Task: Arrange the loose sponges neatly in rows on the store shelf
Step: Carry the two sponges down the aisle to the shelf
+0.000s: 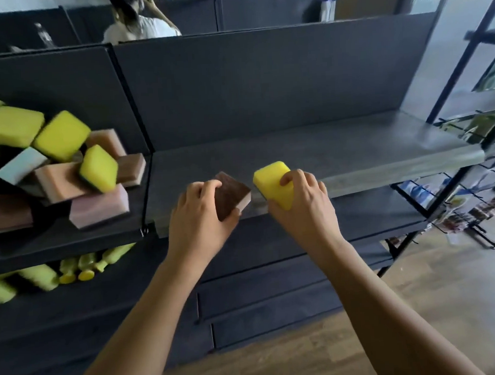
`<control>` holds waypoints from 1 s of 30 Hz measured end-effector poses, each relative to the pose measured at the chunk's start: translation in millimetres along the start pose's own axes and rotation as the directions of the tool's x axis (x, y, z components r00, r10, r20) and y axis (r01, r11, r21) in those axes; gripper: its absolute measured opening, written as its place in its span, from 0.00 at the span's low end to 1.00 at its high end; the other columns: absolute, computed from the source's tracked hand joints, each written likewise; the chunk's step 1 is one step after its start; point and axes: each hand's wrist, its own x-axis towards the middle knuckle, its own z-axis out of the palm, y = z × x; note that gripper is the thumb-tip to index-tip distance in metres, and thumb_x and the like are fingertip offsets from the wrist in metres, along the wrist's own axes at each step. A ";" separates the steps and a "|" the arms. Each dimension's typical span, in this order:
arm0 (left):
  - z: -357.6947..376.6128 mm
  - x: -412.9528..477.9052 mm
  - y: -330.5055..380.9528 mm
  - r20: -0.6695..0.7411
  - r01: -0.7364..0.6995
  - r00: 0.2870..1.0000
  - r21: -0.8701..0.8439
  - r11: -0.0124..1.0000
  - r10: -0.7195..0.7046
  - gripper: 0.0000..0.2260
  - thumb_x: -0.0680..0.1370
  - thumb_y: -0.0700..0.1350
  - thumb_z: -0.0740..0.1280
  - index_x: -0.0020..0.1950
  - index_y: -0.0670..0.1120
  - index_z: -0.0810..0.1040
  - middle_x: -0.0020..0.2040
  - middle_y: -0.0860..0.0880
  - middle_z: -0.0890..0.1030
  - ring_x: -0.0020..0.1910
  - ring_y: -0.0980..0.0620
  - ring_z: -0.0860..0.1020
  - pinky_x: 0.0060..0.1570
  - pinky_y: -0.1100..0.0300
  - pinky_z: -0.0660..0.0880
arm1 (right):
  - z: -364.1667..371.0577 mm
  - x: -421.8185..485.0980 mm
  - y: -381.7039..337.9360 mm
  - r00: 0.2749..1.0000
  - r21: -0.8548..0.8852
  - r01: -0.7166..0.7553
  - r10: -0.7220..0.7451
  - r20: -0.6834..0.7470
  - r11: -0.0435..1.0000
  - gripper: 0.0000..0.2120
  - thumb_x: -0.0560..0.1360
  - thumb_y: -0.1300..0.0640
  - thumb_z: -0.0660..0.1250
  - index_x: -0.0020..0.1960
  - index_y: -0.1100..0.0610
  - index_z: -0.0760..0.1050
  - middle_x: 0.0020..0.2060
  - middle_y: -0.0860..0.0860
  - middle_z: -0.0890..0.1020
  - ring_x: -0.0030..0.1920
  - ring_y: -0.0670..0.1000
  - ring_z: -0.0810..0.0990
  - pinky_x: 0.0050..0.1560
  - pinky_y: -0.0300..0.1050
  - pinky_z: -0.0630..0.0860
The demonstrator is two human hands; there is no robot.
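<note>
While both hands hover at the grey shelf (353,153) edge, left hand (197,211) fingers curl round a brown sponge (231,195) and right hand (303,201) fingers grip a yellow sponge (271,177), seemingly to start a row.

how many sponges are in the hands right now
2. A brown sponge in the left hand and a yellow sponge in the right hand, both at the front edge of the grey shelf. None seems hidden in either hand.
</note>
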 end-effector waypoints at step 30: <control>97.2 156.1 -46.6 0.166 -0.087 0.983 0.058 0.994 0.076 0.32 0.70 0.51 0.76 0.71 0.44 0.70 0.70 0.43 0.71 0.72 0.39 0.66 0.65 0.42 0.67 | 83.2 157.8 59.5 0.954 0.012 0.014 -0.017 0.298 1.000 0.24 0.69 0.50 0.74 0.61 0.52 0.71 0.60 0.50 0.75 0.58 0.55 0.72 0.53 0.49 0.72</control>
